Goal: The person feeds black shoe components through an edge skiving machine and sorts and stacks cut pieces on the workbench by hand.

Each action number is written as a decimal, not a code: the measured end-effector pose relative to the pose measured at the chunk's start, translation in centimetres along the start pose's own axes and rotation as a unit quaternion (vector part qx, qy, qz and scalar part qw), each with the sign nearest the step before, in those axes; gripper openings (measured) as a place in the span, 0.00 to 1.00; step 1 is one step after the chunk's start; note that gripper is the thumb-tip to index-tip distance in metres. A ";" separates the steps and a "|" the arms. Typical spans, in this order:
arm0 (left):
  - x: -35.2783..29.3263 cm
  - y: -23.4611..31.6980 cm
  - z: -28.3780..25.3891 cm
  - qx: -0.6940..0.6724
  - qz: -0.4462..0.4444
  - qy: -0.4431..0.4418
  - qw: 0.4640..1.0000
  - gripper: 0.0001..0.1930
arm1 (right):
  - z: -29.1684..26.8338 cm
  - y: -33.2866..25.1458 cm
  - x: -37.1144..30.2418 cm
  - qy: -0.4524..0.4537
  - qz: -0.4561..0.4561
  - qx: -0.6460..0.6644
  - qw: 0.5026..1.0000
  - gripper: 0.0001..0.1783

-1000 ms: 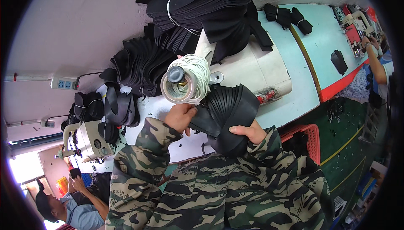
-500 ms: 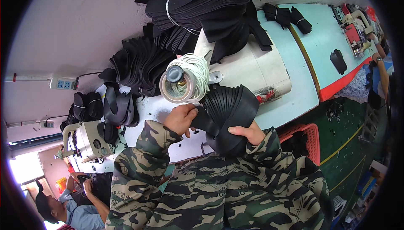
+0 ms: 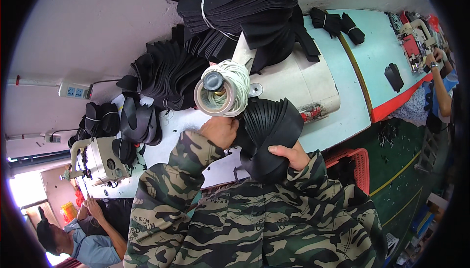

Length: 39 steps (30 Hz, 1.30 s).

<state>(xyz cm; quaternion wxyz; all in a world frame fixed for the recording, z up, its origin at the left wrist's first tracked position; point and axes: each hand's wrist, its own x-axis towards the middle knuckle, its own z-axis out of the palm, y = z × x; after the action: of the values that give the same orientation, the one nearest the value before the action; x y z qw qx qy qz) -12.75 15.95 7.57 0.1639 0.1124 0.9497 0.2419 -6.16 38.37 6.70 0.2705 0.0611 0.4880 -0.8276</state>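
A fanned stack of black, smooth, leather-like pieces point(image 3: 274, 126) is held upright in front of my chest. My right hand point(image 3: 292, 156) grips its lower right side, thumb across the front and fingers hidden behind. Against the stack's left edge is my left hand point(image 3: 220, 131), its back toward me; its fingers are hidden, so I cannot see what they hold. Just above that hand is a white roll of cord point(image 3: 241, 91) with a ring-shaped spool point(image 3: 203, 104) and a dark round knob point(image 3: 213, 81). The pale sewing machine body point(image 3: 298, 79) lies behind the stack.
Large tied bundles of black pieces point(image 3: 240, 13) are piled at the back, with more black stacks point(image 3: 169, 72) to the left. A second sewing machine point(image 3: 105, 162) stands at left. A red basket point(image 3: 361, 170) is at right. Co-workers sit at far left point(image 3: 93, 243) and far right point(image 3: 443, 94).
My left hand has moved up and right, from a flap at the stack's left to behind its edge. My right hand keeps its grip.
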 end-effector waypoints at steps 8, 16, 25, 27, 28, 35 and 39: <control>-1.2 2.6 -2.3 -0.165 -0.104 -0.124 0.973 0.17 | 1.8 1.7 -0.9 0.066 -0.063 -0.056 0.994 0.23; -11.0 0.9 2.7 -0.650 -0.081 -0.098 0.749 0.35 | 10.2 1.3 -1.6 0.119 -0.280 -0.571 0.763 0.31; -18.5 -6.9 -2.0 -0.125 -0.117 0.053 0.984 0.42 | 18.4 6.0 8.3 0.040 -0.170 -0.229 0.958 0.28; -18.7 -9.0 -6.4 0.080 -0.017 0.084 0.993 0.39 | 20.2 6.5 9.7 0.037 -0.120 -0.046 0.991 0.27; -18.7 -10.1 -7.8 0.141 0.030 0.093 0.985 0.37 | 20.8 7.7 10.5 0.035 -0.116 0.004 0.993 0.26; -14.2 -19.5 2.2 0.257 0.102 -0.012 0.961 0.44 | 14.0 24.8 14.6 0.317 -0.026 -0.069 0.946 0.26; -11.9 -15.9 5.0 0.141 0.032 0.115 0.983 0.47 | 15.0 24.1 13.1 0.341 -0.044 -0.278 0.897 0.36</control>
<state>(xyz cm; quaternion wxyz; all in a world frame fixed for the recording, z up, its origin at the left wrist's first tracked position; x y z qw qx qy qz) -2.09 0.93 -1.39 0.0285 0.1363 0.9828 0.1216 -2.55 11.61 -9.05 0.0572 0.2402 0.7627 -0.5978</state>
